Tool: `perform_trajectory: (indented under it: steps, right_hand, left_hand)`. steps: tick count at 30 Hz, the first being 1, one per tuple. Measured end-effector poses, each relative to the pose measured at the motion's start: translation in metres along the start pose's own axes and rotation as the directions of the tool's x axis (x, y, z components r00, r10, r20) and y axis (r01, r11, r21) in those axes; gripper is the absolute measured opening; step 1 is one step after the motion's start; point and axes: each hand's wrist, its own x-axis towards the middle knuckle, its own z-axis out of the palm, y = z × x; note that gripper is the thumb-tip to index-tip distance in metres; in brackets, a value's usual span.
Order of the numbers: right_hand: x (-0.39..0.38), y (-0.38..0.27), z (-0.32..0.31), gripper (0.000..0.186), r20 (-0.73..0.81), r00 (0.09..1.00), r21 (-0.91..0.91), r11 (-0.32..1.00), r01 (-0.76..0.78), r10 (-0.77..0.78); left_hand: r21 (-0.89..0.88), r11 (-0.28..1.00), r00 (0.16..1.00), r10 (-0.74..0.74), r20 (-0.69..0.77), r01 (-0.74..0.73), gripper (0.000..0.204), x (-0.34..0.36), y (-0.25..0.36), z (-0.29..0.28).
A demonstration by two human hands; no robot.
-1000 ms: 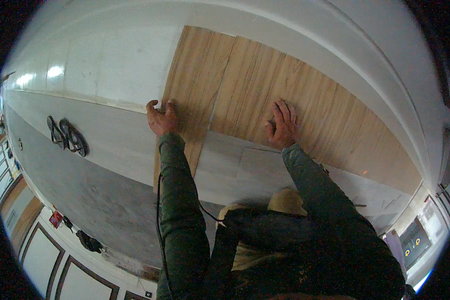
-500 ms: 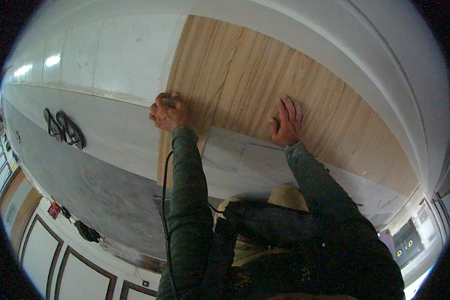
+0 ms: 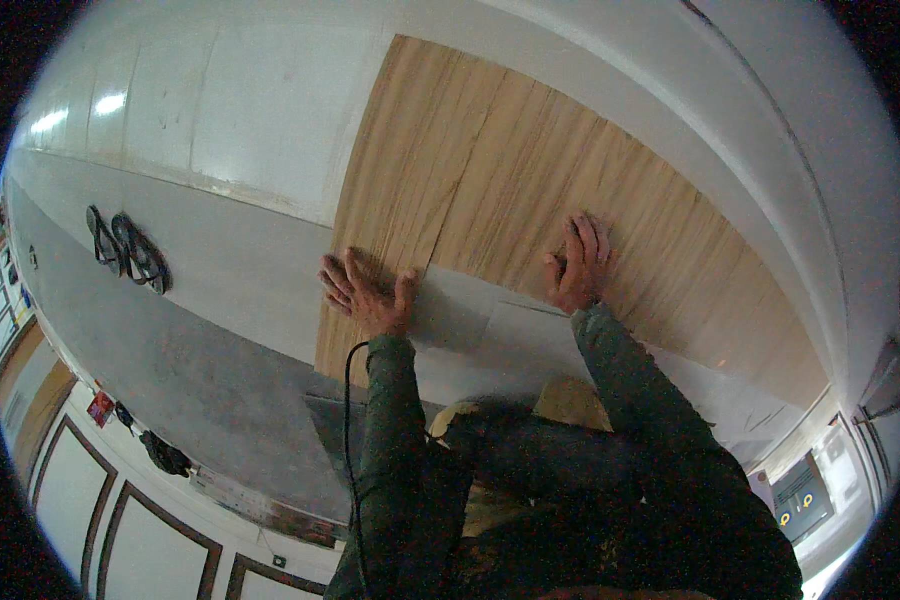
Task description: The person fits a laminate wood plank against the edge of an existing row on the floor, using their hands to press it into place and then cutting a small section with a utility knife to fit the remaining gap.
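Observation:
Wood-grain flooring planks [image 3: 515,165] lie side by side, and their near edge steps at the left, where one plank [image 3: 338,335] reaches closer to me. My left hand [image 3: 372,300] rests on that nearer plank with its fingers spread, the thumb by the step in the edge. Flat on the planks further right lies my right hand [image 3: 582,265], its fingers stretched out and fairly close together. Neither hand holds anything. Down along my left forearm hangs a thin black cord [image 3: 348,420].
A pair of dark flip-flops [image 3: 130,250] sits on the grey floor [image 3: 170,340] at the left. Pale glossy tiles [image 3: 260,110] meet the planks' left end. A white wall base [image 3: 760,140] curves along the far side. Dark-trimmed white panels [image 3: 150,545] stand lower left.
My left hand has come nearer to me along the plank's left side, and its curled fingers have spread out. My right hand has slid slightly toward me, still flat.

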Motion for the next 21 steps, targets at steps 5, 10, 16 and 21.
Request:
perform_trajectory:
  steps: [5, 10, 16, 21]
  right_hand:
    - [0.002, -0.002, -0.004, 0.057, 0.058, 0.998, 0.073, 0.997, -0.029, 0.025]
    - [0.002, 0.0, -0.003, 0.056, 0.005, 1.0, 0.08, 0.996, 0.029, -0.03]
    - [0.006, -0.002, -0.006, 0.056, 0.004, 0.998, 0.028, 0.998, 0.064, -0.064]
    - [0.002, -0.001, -0.005, 0.053, 0.019, 0.999, 0.042, 0.998, 0.036, -0.037]
  left_hand:
    - [-0.002, 0.999, 0.986, -0.041, 0.16, 0.041, 0.136, 0.002, 0.003, -0.011]
    - [0.056, 0.996, 0.975, -0.078, 0.209, 0.067, 0.139, 0.004, 0.012, -0.016]
    - [0.027, 1.0, 0.99, -0.02, 0.14, 0.016, 0.131, 0.007, 0.014, -0.019]
    - [0.008, 1.0, 0.993, -0.002, 0.121, 0.001, 0.123, 0.007, 0.021, -0.026]
